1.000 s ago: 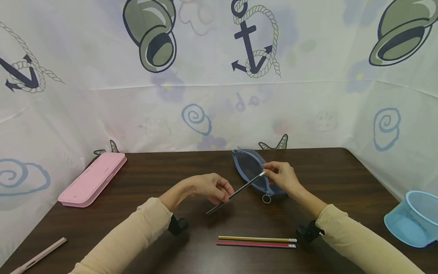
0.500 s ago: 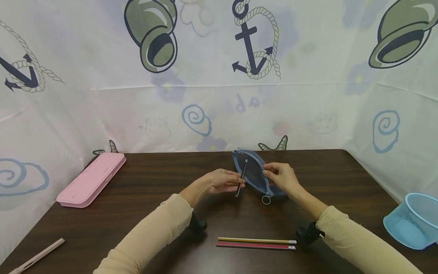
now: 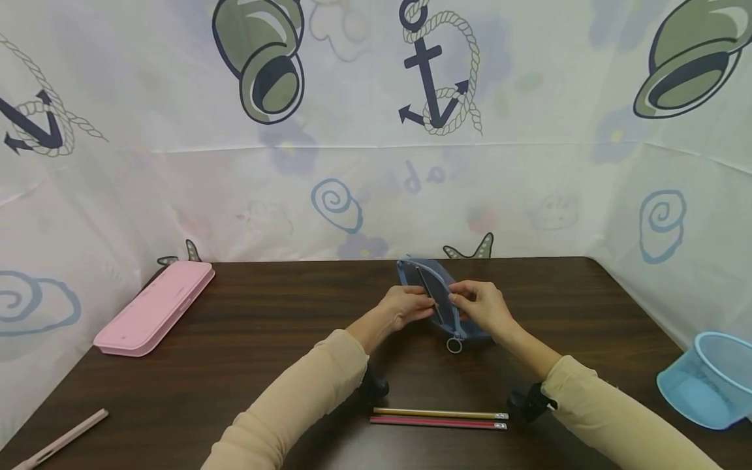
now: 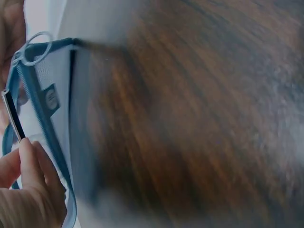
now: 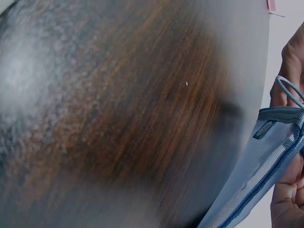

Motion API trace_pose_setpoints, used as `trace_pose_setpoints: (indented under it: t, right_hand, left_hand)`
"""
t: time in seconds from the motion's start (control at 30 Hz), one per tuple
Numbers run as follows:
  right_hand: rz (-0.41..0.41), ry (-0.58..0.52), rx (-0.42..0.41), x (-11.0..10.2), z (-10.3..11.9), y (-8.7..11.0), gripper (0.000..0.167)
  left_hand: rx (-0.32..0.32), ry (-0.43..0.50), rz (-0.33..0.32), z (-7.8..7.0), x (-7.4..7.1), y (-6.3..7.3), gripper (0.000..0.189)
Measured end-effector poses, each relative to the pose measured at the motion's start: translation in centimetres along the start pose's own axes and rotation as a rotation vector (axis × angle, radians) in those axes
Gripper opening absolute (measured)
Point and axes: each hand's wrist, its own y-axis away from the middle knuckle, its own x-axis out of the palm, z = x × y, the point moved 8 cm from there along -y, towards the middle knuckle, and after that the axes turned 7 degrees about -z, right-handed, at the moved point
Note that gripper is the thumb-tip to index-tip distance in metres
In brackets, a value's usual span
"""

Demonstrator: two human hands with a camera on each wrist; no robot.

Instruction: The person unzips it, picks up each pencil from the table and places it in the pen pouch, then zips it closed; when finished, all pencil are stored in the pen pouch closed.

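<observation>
A blue mesh zip pouch (image 3: 472, 329) stands gaping near the back of the table, its ring pull (image 3: 454, 345) facing me. My right hand (image 3: 482, 305) pinches the pouch's right edge between thumb and fingers. At the mouth, my left hand (image 3: 405, 305) holds a dark pencil (image 3: 424, 281), tilted along the opening with its far end inside the rim. The left wrist view shows the pencil's near end (image 4: 13, 114) sticking out past the left fingertips, beside the zip. In the right wrist view the pouch (image 5: 261, 175) partly hides both hands.
Two pencils, one gold (image 3: 440, 412) and one red (image 3: 437, 422), lie side by side in front of me. A pink pencil case (image 3: 155, 307) is at the back left, a pale pink pen-like stick (image 3: 64, 440) at the front left. A light blue container (image 3: 705, 382) stands at the right edge.
My left hand has carried the dark pencil rightward, turned it from slanting across the table, and brought it into the pouch's mouth. The right hand keeps its place on the pouch edge.
</observation>
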Motion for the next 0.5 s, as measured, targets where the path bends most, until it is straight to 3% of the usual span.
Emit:
trace_pose_setpoints:
  t: [0.3, 0.5]
  right_hand:
    - [0.014, -0.017, 0.005, 0.19, -0.12, -0.03, 0.022]
    - [0.010, -0.004, 0.005, 0.15, -0.11, -0.07, 0.022]
  left_hand:
    - [0.049, 0.030, -0.028, -0.01, 0.76, -0.08, 0.056]
    - [0.049, 0.059, 0.007, -0.31, 0.81, 0.46, 0.059]
